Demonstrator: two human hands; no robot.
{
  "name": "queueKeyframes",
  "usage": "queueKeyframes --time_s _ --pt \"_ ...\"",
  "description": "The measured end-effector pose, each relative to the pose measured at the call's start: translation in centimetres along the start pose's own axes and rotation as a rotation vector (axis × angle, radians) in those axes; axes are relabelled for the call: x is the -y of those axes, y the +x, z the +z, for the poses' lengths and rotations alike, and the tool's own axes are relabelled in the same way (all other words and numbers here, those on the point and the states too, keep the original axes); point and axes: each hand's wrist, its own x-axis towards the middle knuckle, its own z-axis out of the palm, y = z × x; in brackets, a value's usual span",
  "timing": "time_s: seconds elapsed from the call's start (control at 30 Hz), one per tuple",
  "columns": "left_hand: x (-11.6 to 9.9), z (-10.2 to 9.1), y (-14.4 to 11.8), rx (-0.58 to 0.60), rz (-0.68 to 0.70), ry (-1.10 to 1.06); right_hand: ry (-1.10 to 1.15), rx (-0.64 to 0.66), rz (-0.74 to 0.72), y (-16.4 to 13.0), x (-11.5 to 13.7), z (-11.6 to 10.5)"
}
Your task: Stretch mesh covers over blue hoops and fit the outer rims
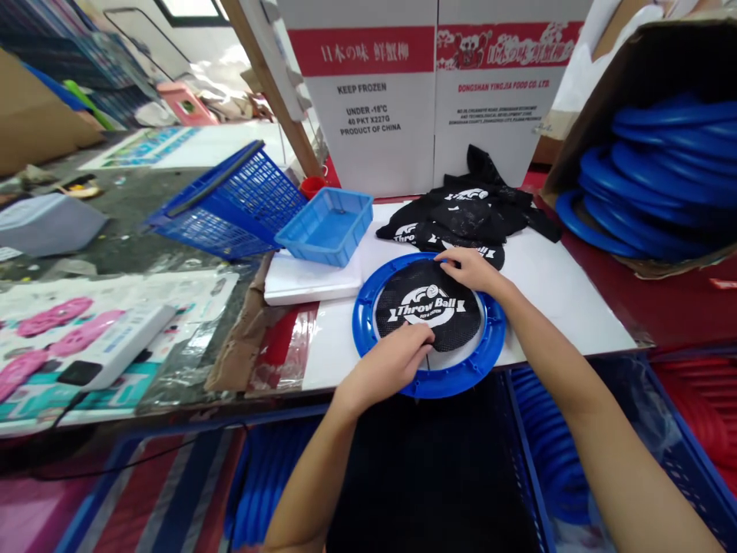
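A blue plastic ring [371, 338] lies flat at the front of the white work surface. Inside it sits a round black mesh cloth [397, 288] printed "Throw Ball" in white, its front edge short of the ring, leaving a pale gap. My left hand [391, 357] has its fingers closed on the front edge of the mesh cloth. At the back edge, my right hand [472, 270] pinches the cloth beside the ring's rim. Behind the ring is a loose pile of more black printed mesh cloths [461, 215].
A shallow blue tray [325, 226] and a tilted blue basket [236, 200] stand back left. White printed cartons [380, 153] rise behind. On the right, a cardboard box [561, 153] holds several blue rings [662, 177]. Crates with blue rings [546, 438] and red rings [702, 407] are below the table.
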Motion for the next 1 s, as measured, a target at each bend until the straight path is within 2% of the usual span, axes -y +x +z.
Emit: queueKeyframes --time_s 0.13,0.2,0.23,0.33,0.43,0.57,0.67,0.73,0.83,1.0 --pt "-0.7 2.3 -0.6 -0.181 -0.063 0.080 -0.055 0.113 0.038 -0.8 1.7 -1.6" --pt "-0.9 2.9 -0.4 -0.224 -0.109 0.103 -0.074 0.152 0.032 -2.7 4.4 -2.4" --pt "-0.9 3.1 -0.3 -0.234 -0.129 0.103 -0.092 0.113 0.023 -4.0 6.2 -2.5" --pt "-0.9 3.0 -0.2 -0.248 -0.156 0.088 -0.036 0.074 -0.069 -8.5 11.7 -1.6" --pt "-0.9 2.9 -0.2 -0.250 -0.136 0.062 -0.031 0.006 0.000 -11.8 14.9 0.9" --pt "-0.6 3.0 -0.4 -0.288 -0.057 0.041 -0.014 -0.120 -0.001 -12.8 14.6 3.1" --pt "-0.3 3.3 -0.7 -0.349 0.075 0.042 0.103 -0.224 0.017 -12.7 13.7 3.2" --pt "-0.1 3.6 -1.0 -0.429 0.138 0.076 0.171 -0.268 0.055 -12.8 13.5 2.7" --pt "-0.1 3.8 -1.7 -0.553 0.162 0.155 0.224 -0.240 0.045 -13.0 13.6 2.1" --pt "0.1 4.0 -2.7 -0.598 0.195 0.082 0.119 -0.115 -0.107 -13.0 13.8 1.3"
